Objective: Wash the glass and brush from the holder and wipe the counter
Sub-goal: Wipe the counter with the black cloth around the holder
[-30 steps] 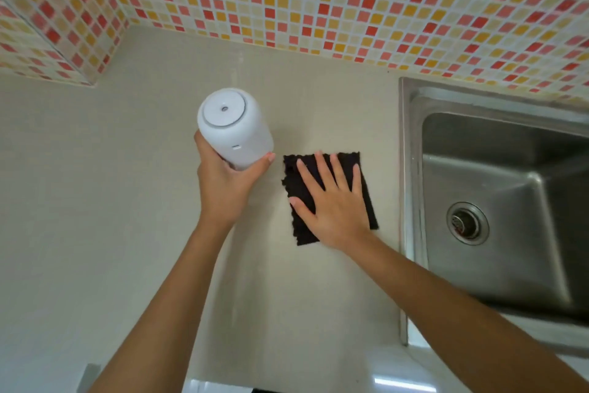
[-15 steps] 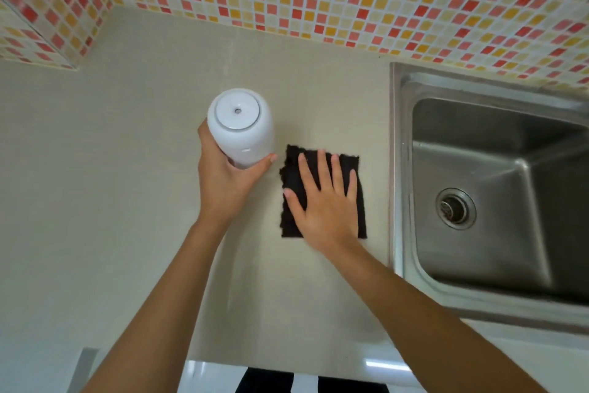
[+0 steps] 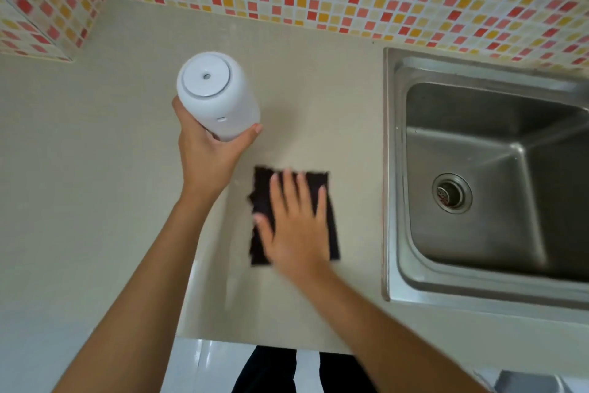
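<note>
Head view showed the left hand (image 3: 207,153) curled round the lifted white holder (image 3: 216,96), while the right hand (image 3: 294,227), fingers spread flat, pressed the dark cloth (image 3: 264,198) on the counter (image 3: 95,169) near its front edge, where even pressure would probably wipe best.

The surface (image 3: 95,201) is carrying one black cloth (image 3: 264,198); one white container (image 3: 220,99), one sink (image 3: 395,169) and two hands are showing.

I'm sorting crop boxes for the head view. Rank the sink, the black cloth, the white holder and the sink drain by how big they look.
1. sink
2. black cloth and white holder: look alike; the holder is lifted nearer the camera, so unranked
3. sink drain
</note>
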A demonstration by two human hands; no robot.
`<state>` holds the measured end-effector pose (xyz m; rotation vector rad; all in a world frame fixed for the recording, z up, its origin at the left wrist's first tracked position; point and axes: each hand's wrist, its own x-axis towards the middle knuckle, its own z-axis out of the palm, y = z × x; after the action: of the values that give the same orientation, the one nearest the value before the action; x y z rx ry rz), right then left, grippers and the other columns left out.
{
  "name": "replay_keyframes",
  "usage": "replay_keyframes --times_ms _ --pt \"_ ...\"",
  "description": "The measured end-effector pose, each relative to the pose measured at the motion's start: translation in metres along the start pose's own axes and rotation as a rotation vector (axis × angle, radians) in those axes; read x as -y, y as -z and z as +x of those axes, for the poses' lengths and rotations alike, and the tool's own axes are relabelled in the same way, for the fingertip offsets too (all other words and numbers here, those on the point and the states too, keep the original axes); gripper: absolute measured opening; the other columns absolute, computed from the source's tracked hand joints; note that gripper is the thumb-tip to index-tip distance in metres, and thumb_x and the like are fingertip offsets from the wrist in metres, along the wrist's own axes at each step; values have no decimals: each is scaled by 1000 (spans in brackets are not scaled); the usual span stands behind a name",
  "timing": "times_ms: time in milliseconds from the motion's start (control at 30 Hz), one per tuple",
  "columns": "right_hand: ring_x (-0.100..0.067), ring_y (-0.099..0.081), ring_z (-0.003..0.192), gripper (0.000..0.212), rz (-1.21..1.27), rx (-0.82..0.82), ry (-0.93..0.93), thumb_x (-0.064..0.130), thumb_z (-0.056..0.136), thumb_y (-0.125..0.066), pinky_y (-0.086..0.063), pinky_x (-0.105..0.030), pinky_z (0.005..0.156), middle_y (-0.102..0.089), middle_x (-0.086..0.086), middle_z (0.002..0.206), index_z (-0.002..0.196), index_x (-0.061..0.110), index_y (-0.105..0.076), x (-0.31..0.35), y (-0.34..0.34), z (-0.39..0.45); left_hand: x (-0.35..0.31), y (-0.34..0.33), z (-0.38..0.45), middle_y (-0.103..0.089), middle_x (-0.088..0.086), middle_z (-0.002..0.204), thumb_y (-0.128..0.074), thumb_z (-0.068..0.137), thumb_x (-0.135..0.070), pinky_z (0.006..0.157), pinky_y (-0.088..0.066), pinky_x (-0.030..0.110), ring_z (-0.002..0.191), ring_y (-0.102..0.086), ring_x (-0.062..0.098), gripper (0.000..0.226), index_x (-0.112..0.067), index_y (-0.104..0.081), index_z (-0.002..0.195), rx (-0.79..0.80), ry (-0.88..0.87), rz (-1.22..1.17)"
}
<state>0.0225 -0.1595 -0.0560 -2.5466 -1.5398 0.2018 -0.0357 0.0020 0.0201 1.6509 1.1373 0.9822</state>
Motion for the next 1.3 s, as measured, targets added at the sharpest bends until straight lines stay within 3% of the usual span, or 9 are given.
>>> replay_keyframes --times_ms 200,433,600,667,800,900,1100,1200,1300 --pt "-23 -14 149 66 0 61 198 58 97 -32 -10 -59 116 -21 -2 161 154 25 -24 7 3 -1 3 -1 2 -51 -12 132 -85 72 -30 93 -46 15 115 -52 -6 95 -16 -23 142 0 -36 23" --pt "-25 -6 150 68 -29 -13 -202 58 99 -18 -2 -56 119 -10 -5 164 156 23 -11 -57 15 75 0 -12 -10 -50 -8 136 -86 69 -34 97 -46 19 120 -52 2 95 -19 -25 141 58 -44 49" --pt "-28 -9 150 72 -26 34 -55 60 97 -24 -6 -58 118 -12 -8 163 156 20 -15 -19 10 -34 1 -25 -11 -50 -11 134 -86 69 -31 94 -45 15 118 -52 -2 90 -28 -24 135 77 -27 38" --pt "-27 -13 149 72 -22 35 -2 62 95 -27 -7 -59 117 -16 -6 162 155 23 -19 -38 12 -12 1 -26 -9 -50 -13 134 -85 69 -33 93 -45 14 117 -52 -2 91 -30 -23 136 87 -22 53" --pt "-25 -3 150 71 -56 28 -233 63 96 -17 0 -56 119 -8 -4 164 156 24 -11 -96 26 92 3 -23 -9 -51 -12 135 -86 68 -35 94 -46 17 118 -53 0 94 -25 -24 139 107 -22 56" --pt "-27 -2 150 71 -62 8 -291 61 98 -14 -1 -55 119 -8 -7 164 156 21 -9 -103 25 94 5 -17 -9 -51 -11 134 -86 69 -32 94 -46 17 118 -53 1 96 -19 -24 141 101 -23 48" --pt "-30 -7 150 72 -11 115 83 64 94 -27 -3 -67 113 -10 -7 163 155 29 -13 -5 10 -51 -1 -7 5 -50 -10 135 -86 69 -33 98 -47 24 119 -52 1 94 -20 -26 140 65 -33 42" --pt "-28 -11 149 69 -2 103 183 65 92 -31 -2 -69 111 -15 -4 162 153 34 -20 2 6 -16 -8 -7 13 -49 -9 137 -85 71 -31 97 -46 18 120 -50 -1 94 -21 -24 142 50 -50 39" --pt "-26 -13 149 67 -3 71 85 66 91 -29 2 -69 111 -19 -1 161 152 37 -23 -16 11 74 -11 -7 16 -50 -17 131 -85 72 -27 96 -46 18 116 -51 -8 90 -26 -25 138 15 -63 16"
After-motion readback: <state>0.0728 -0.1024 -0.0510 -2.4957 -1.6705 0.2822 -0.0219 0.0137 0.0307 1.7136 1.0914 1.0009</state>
